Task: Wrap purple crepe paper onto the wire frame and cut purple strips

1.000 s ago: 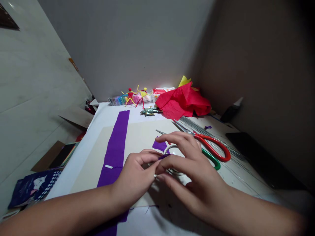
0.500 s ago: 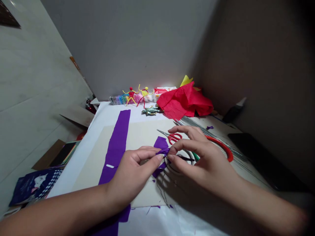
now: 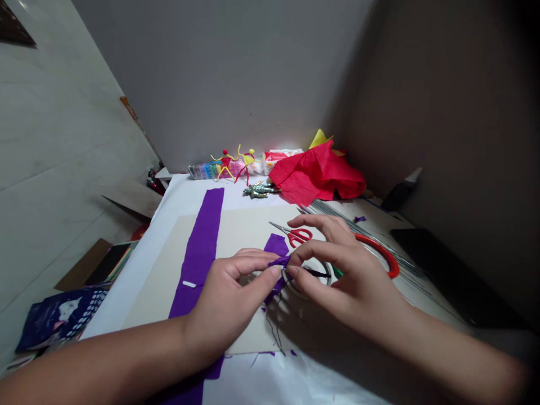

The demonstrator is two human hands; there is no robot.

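Note:
Between my two hands is a small twisted strip of purple crepe paper [image 3: 278, 261]. My left hand [image 3: 236, 287] pinches its left end between thumb and fingers. At the other end, the thumb and index finger of my right hand [image 3: 350, 270] are closed on the strip, its other fingers raised and curved. Thin dark wire [image 3: 276, 329] hangs below the pinch; how it joins the paper is hidden. Just beyond lie a loose purple scrap [image 3: 276, 244] and red-handled scissors [image 3: 298, 234]. A whitish ring [image 3: 328, 271] shows partly behind my right hand.
A long purple paper strip [image 3: 202, 242] crosses the pale board [image 3: 169, 253] on the left. Right of my hand are a red curved handle [image 3: 390, 260] and grey wires [image 3: 371, 233]. Two wire figures [image 3: 225, 163], a greenish ornament [image 3: 258, 190] and red paper [image 3: 314, 171] stand behind.
The hanging wire has swung slightly left, and the twisted purple strip has turned a little between my fingers. Both hands keep nearly the same place and grip.

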